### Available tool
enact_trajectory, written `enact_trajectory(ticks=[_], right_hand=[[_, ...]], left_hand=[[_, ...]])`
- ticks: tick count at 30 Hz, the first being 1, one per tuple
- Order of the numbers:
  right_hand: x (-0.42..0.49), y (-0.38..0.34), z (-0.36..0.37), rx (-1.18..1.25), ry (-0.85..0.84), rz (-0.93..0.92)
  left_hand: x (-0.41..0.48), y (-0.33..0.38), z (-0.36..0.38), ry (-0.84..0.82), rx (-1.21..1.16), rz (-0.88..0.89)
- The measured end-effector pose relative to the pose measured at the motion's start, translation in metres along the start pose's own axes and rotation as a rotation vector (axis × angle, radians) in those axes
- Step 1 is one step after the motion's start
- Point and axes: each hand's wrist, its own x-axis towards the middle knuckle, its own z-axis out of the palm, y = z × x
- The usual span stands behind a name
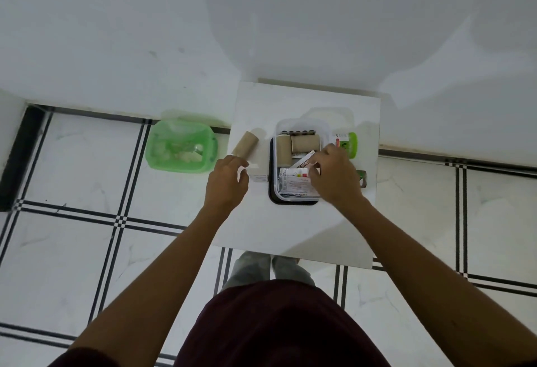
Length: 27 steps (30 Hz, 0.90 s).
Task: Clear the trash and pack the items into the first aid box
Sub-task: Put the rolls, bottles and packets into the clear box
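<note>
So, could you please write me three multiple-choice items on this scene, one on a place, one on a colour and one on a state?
1. Where is the translucent green plastic bin?
A. On the white square table
B. On the tiled floor, left of the table
C. Inside the first aid box

2. What colour is the cap of the white bottle lying right of the clear plastic first aid box?
A. Red
B. Black
C. Green

3. What is the right hand doing?
A. Reaching into the box among the packets
B. Resting on the floor
C. Holding the bin

Answers: 1 B, the bin stands on the floor beside the table. 2 C, the cap is bright green. 3 A, the hand is over the box contents, while a tan bandage roll lies outside, near the left hand.
</note>
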Motion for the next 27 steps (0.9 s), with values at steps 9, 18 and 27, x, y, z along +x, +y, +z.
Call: enact_trajectory(ticks=[9, 18, 27], right_hand=[[0.059, 0.058, -0.03, -0.074, -0.106, 0.143], [0.086, 0.081, -0.012, -0.292, -0.357, -0.049], [0.093, 0.091, -0.011, -0.257, -0.386, -0.085]], left_hand=[[0.051, 0.01, -0.004, 0.037, 0.154, 0.043], [0.045, 0.105, 0.026, 0.081, 0.029, 0.734], [0.049, 0.136, 0.069, 0.064, 0.041, 0.519]])
